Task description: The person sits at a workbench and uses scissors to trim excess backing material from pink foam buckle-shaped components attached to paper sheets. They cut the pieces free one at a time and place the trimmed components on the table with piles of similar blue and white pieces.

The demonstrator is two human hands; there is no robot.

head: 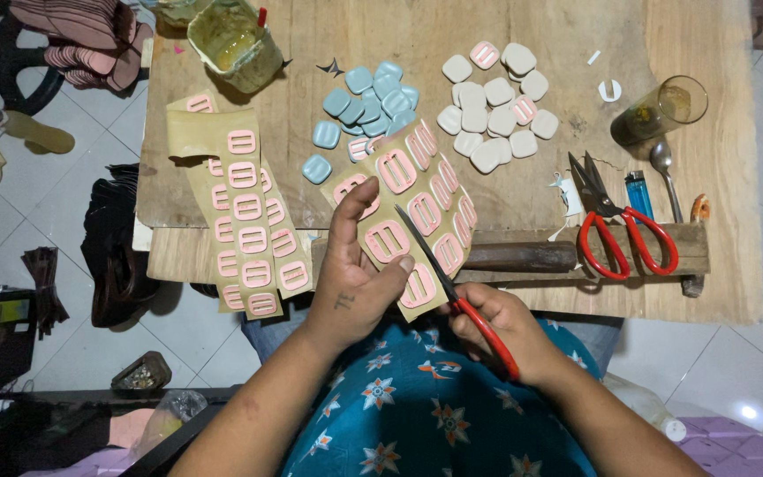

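Note:
My left hand (357, 269) grips a tan strip (410, 208) covered with pink buckle-shaped pieces, thumb on top, holding it just above the wooden table's near edge. In my right hand (496, 331) is a pair of red-handled scissors (461, 296); their dark blades lie across the strip between two rows of pink pieces. More tan strips (245, 216) with pink pieces lie overlapping to the left, hanging over the table edge.
On the wooden table (708, 265) lie a heap of blue square pieces (364, 110), a heap of cream ones (492, 106), a second pair of red scissors (615, 221), a blue lighter (638, 194), a spoon (664, 172), a glass (664, 110) and a glue tub (233, 44).

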